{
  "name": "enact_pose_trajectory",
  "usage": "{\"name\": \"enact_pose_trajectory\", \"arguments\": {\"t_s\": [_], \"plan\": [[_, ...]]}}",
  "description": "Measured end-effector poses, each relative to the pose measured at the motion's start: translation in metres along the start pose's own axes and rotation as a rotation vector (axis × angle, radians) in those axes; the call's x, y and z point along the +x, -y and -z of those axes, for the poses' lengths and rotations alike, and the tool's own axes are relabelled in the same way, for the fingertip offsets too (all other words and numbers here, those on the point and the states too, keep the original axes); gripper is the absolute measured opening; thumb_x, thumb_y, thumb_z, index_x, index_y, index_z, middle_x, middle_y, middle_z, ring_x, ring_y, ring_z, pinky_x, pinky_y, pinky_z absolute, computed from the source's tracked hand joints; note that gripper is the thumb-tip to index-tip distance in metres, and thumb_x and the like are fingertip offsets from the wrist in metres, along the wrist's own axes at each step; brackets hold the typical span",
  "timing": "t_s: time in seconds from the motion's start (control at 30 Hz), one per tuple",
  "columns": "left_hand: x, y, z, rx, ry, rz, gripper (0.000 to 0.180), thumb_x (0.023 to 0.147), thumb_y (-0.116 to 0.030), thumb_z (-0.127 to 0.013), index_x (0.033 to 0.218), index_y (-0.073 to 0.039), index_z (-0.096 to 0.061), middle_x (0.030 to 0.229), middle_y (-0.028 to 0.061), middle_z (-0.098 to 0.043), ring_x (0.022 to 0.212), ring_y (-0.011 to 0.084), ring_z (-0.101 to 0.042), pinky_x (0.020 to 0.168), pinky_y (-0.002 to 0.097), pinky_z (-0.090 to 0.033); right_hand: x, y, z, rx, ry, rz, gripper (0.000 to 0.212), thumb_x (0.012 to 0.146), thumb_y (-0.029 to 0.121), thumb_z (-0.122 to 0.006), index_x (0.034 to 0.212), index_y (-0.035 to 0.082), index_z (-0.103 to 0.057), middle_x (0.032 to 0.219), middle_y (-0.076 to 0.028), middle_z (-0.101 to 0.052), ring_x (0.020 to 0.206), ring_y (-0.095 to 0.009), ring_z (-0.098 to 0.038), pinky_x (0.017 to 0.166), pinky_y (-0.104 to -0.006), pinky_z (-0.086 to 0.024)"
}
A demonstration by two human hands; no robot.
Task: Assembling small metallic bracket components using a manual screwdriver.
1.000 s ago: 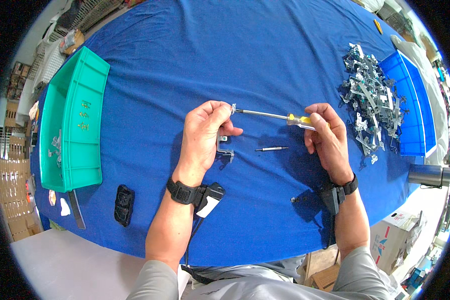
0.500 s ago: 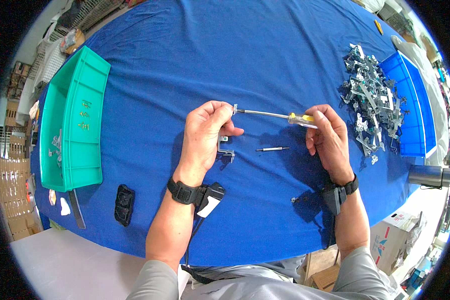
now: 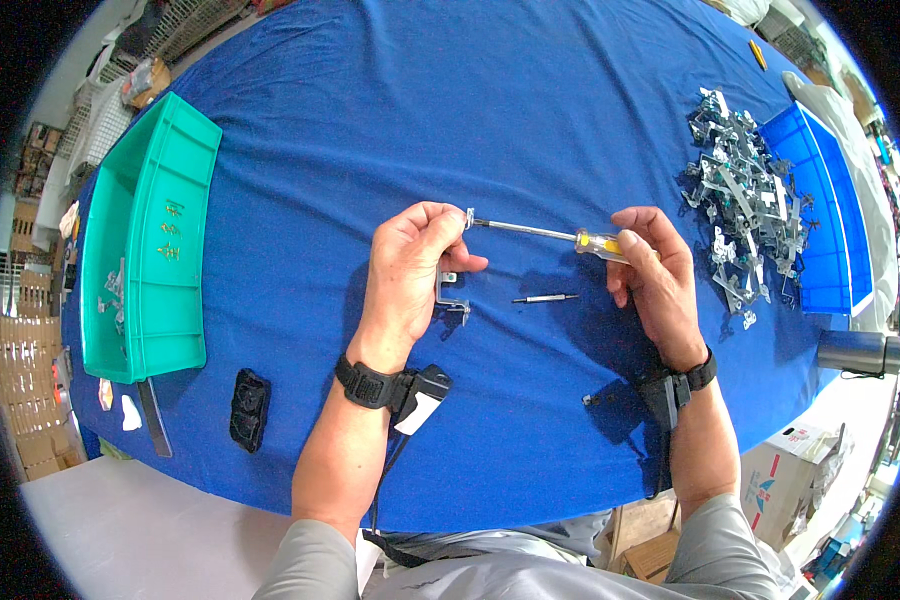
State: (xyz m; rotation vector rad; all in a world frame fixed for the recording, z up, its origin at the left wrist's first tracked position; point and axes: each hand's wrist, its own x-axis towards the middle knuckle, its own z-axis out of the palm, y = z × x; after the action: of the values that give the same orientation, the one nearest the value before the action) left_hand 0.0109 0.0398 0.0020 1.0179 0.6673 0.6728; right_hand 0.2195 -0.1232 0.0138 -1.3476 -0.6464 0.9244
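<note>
My left hand is closed round a bent metal bracket, whose lower end sticks out below the fingers. At the thumb tip, a small end of metal meets the tip of a screwdriver. My right hand grips the screwdriver's clear yellow handle between thumb and fingers, its shaft pointing left. Beneath the shaft, a slim double-ended metal bit lies on the blue cloth. Most of the bracket is hidden inside my left hand.
On the left stands a green bin with a few metal parts inside. A black case-like object lies near it. At right, a heap of metal brackets spreads beside a blue bin. A yellow tool lies far right.
My right thumb and fingers have shifted on the screwdriver handle, which has turned slightly. My left hand and the bracket stay in place.
</note>
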Motion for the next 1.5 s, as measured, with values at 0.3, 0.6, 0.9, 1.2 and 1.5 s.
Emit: {"name": "enact_pose_trajectory", "arguments": {"t_s": [0.3,0.6,0.9,1.2,1.5], "plan": [[0.001,0.003,0.004,-0.003,0.007,-0.009,0.016,0.096,-0.019,-0.061,0.094,-0.003,-0.064,0.073,0.0020,-0.061,0.064,0.0092,-0.060,0.067,0.0338,-0.060,-0.004,0.004,-0.003,0.003,-0.007,-0.059,0.031,0.101,0.029,-0.053,0.117,0.002,-0.054,0.073,-0.005,-0.057,0.052,-0.009,-0.054,0.042,-0.0225,-0.041],[0.000,0.002,0.002,0.002,-0.006,0.010,0.016,0.095,-0.019,-0.062,0.094,-0.003,-0.064,0.073,0.0019,-0.061,0.065,0.0094,-0.060,0.067,0.0341,-0.060,-0.001,0.001,-0.012,-0.007,-0.081,0.058,0.029,0.101,0.029,-0.053,0.111,0.002,-0.056,0.063,-0.001,-0.054,0.048,-0.009,-0.051,0.041,-0.0210,-0.041],[0.000,0.001,0.001,0.003,0.001,0.002,0.017,0.095,-0.020,-0.062,0.094,-0.003,-0.064,0.074,0.0017,-0.062,0.065,0.0087,-0.060,0.068,0.0338,-0.060,0.000,0.000,-0.003,0.028,-0.043,0.034,0.026,0.100,0.026,-0.055,0.112,0.002,-0.056,0.065,-0.003,-0.057,0.049,-0.009,-0.053,0.040,-0.0211,-0.041],[0.000,0.000,0.001,0.006,-0.007,0.001,0.017,0.095,-0.020,-0.062,0.093,-0.003,-0.064,0.074,0.0020,-0.061,0.065,0.0092,-0.060,0.067,0.0338,-0.060,-0.002,0.002,0.007,0.077,0.048,-0.052,0.024,0.099,0.023,-0.056,0.112,0.002,-0.056,0.072,-0.002,-0.058,0.055,-0.008,-0.053,0.046,-0.0209,-0.044],[0.001,0.002,0.003,0.012,-0.008,-0.003,0.017,0.095,-0.020,-0.062,0.093,-0.003,-0.064,0.073,0.0024,-0.061,0.064,0.0098,-0.060,0.067,0.0342,-0.060,-0.001,0.002,-0.005,0.091,-0.001,0.013,0.025,0.099,0.022,-0.058,0.113,0.001,-0.056,0.079,-0.004,-0.060,0.061,-0.008,-0.057,0.044,-0.0206,-0.044]]}}
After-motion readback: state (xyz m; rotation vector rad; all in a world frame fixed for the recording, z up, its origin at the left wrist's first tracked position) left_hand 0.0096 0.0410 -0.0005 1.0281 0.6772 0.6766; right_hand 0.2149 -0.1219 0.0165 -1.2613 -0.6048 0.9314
